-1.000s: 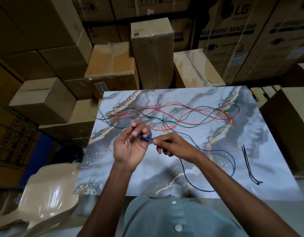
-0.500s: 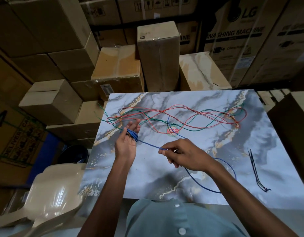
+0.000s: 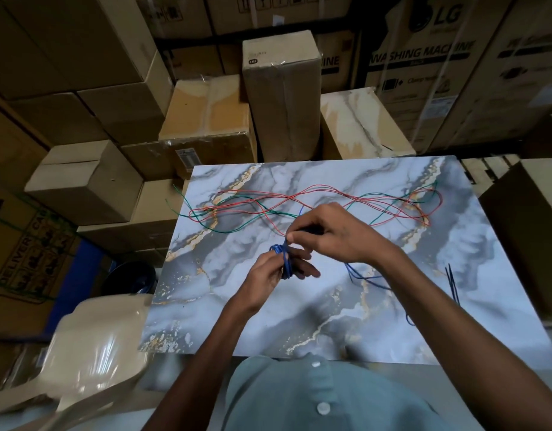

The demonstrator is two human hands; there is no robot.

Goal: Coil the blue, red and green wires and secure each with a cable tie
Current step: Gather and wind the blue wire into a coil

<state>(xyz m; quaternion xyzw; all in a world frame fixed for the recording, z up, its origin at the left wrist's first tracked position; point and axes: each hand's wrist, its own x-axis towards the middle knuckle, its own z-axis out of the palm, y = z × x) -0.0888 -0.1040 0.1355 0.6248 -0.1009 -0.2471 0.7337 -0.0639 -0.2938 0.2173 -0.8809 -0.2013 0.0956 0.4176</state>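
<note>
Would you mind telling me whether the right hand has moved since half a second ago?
Yes. The right hand has moved toward the far edge of the table, now overlapping the red wire loops it sat short of before.

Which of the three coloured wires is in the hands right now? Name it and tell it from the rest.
The blue wire: it is wound round the left hand's fingers and pinched by the right hand. The red wire and green wire lie loose on the table.
</note>
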